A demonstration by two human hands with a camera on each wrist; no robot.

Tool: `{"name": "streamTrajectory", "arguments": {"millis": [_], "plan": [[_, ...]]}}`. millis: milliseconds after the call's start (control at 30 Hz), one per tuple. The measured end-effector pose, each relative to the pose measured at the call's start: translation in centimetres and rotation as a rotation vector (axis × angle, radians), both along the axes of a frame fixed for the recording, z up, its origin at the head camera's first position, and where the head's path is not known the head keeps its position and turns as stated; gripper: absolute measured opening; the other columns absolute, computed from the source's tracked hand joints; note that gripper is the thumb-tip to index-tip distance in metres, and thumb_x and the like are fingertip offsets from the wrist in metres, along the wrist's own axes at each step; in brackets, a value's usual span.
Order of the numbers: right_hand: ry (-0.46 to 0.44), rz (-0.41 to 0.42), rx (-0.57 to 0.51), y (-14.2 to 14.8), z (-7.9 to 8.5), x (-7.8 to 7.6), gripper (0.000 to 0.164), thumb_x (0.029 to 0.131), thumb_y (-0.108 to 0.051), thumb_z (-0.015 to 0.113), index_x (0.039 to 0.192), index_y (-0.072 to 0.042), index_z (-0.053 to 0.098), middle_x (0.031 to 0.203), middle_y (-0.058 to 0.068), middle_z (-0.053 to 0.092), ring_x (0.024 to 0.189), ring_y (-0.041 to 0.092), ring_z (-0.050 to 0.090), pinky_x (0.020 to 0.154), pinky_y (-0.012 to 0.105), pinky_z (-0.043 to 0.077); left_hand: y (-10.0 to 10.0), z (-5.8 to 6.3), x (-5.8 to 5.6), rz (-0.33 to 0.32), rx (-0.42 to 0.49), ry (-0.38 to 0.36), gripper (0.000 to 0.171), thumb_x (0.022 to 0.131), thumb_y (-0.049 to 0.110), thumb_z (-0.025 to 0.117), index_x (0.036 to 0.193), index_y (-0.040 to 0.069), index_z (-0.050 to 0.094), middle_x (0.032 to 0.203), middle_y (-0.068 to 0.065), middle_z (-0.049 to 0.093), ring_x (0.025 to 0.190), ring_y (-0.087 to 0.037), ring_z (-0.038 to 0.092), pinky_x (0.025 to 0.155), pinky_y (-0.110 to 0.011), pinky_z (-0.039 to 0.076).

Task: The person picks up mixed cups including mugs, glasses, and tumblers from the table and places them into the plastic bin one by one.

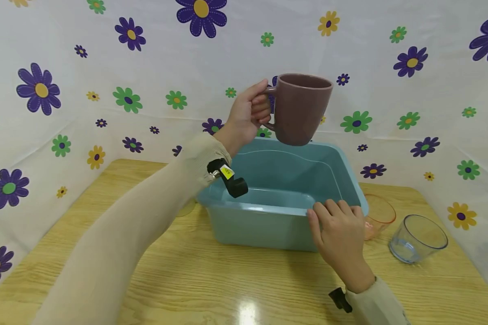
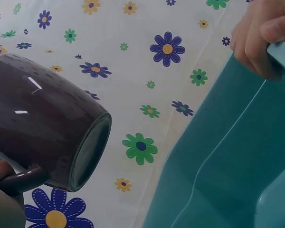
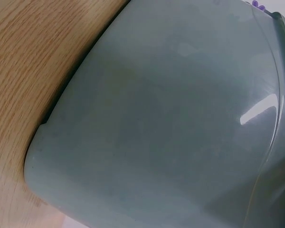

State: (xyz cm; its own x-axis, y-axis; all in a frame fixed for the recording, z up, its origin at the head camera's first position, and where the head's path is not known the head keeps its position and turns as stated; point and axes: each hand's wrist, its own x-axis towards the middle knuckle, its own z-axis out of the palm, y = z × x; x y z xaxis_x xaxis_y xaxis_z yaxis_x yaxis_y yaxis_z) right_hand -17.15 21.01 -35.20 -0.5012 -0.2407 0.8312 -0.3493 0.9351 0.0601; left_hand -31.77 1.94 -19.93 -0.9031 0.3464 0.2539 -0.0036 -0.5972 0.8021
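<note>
A mauve-brown mug point(image 1: 302, 108) is held up over the far side of a blue-green plastic basin point(image 1: 264, 225). My left hand point(image 1: 246, 113) grips it by the handle, fingers curled through and thumb on top. The mug leans slightly, its opening facing up; its base point(image 2: 91, 152) shows in the left wrist view. My right hand point(image 1: 339, 232) holds the basin's near rim at the right corner, fingers hooked over the edge. Those fingers point(image 2: 254, 40) also appear at the top right of the left wrist view. Basin wall point(image 3: 156, 114) fills most of the right wrist view.
An orange-rimmed clear glass point(image 1: 378, 216) stands right beside the basin, partly hidden. Farther right is a blue-tinted glass point(image 1: 416, 239). At the basin's left, a pale round item point(image 1: 186, 209) shows behind my forearm. A flower-print cloth point(image 1: 146, 67) encloses the wooden table point(image 1: 179, 280).
</note>
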Motion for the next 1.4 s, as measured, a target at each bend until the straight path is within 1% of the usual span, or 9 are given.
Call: {"name": "streamTrajectory", "arguments": {"millis": [167, 267, 467, 733, 933, 1233, 1333, 1400], "plan": [[0.006, 0.0, 0.001, 0.0, 0.0, -0.1, 0.054, 0.101, -0.042, 0.027, 0.068, -0.008, 0.054, 0.061, 0.009, 0.052, 0.059, 0.027, 0.047, 0.06, 0.042, 0.035, 1.1, -0.8, -0.6, -0.032, -0.021, -0.005, 0.054, 0.101, 0.021, 0.036, 0.047, 0.016, 0.029, 0.042, 0.007, 0.026, 0.037, -0.006, 0.019, 0.043, -0.02, 0.019], [0.005, 0.003, 0.002, -0.1, 0.0, -0.2, 0.054, 0.101, -0.042, 0.027, 0.068, -0.008, 0.055, 0.061, 0.008, 0.052, 0.058, 0.027, 0.047, 0.06, 0.042, 0.035, 1.6, -1.5, -1.1, -0.049, -0.023, -0.03, 0.054, 0.101, 0.021, 0.036, 0.047, 0.016, 0.028, 0.041, 0.008, 0.025, 0.036, -0.005, 0.019, 0.042, -0.019, 0.018], [0.0, 0.008, -0.002, -0.2, 0.0, -0.3, 0.054, 0.101, -0.042, 0.028, 0.069, -0.008, 0.056, 0.061, 0.009, 0.052, 0.059, 0.027, 0.047, 0.06, 0.042, 0.035, 2.6, -2.5, -1.8, -0.057, -0.036, -0.067, 0.055, 0.101, 0.021, 0.036, 0.047, 0.016, 0.028, 0.04, 0.009, 0.026, 0.035, -0.004, 0.02, 0.042, -0.02, 0.018], [0.008, 0.01, -0.007, 0.0, 0.2, -0.3, 0.054, 0.101, -0.041, 0.028, 0.068, -0.008, 0.056, 0.062, 0.009, 0.053, 0.06, 0.027, 0.048, 0.061, 0.043, 0.035, 3.7, -3.7, -2.2, -0.107, -0.115, -0.034, 0.057, 0.1, 0.019, 0.036, 0.044, 0.017, 0.025, 0.039, 0.009, 0.024, 0.035, -0.004, 0.019, 0.043, -0.02, 0.018], [0.006, -0.002, -0.001, 0.0, 0.0, -0.3, 0.054, 0.101, -0.041, 0.028, 0.068, -0.008, 0.056, 0.062, 0.009, 0.053, 0.06, 0.027, 0.048, 0.061, 0.043, 0.035, 4.3, -4.7, -2.4, -0.109, -0.154, -0.032, 0.057, 0.1, 0.018, 0.037, 0.044, 0.017, 0.026, 0.04, 0.008, 0.025, 0.036, -0.005, 0.02, 0.044, -0.021, 0.019], [0.011, -0.008, -0.012, 0.1, -0.2, -0.1, 0.055, 0.101, -0.041, 0.028, 0.068, -0.008, 0.056, 0.062, 0.009, 0.054, 0.06, 0.027, 0.049, 0.061, 0.042, 0.035, 5.0, -5.5, -2.7, -0.11, -0.148, -0.072, 0.055, 0.099, 0.017, 0.038, 0.045, 0.017, 0.025, 0.039, 0.009, 0.024, 0.036, -0.005, 0.019, 0.044, -0.021, 0.018], [0.002, -0.012, -0.01, 0.1, -0.2, -0.1, 0.055, 0.101, -0.041, 0.028, 0.069, -0.007, 0.057, 0.062, 0.009, 0.054, 0.06, 0.027, 0.049, 0.061, 0.043, 0.035, 5.1, -5.9, -2.9, -0.096, -0.175, -0.077, 0.054, 0.098, 0.015, 0.039, 0.045, 0.017, 0.026, 0.04, 0.009, 0.024, 0.036, -0.006, 0.019, 0.044, -0.021, 0.018], [-0.009, -0.014, -0.008, 0.1, -0.2, -0.1, 0.055, 0.101, -0.042, 0.028, 0.069, -0.007, 0.057, 0.062, 0.009, 0.054, 0.06, 0.027, 0.049, 0.062, 0.043, 0.036, 5.2, -6.1, -3.0, -0.082, -0.211, -0.08, 0.053, 0.097, 0.016, 0.042, 0.046, 0.016, 0.028, 0.041, 0.008, 0.025, 0.037, -0.006, 0.019, 0.045, -0.021, 0.018]]}}
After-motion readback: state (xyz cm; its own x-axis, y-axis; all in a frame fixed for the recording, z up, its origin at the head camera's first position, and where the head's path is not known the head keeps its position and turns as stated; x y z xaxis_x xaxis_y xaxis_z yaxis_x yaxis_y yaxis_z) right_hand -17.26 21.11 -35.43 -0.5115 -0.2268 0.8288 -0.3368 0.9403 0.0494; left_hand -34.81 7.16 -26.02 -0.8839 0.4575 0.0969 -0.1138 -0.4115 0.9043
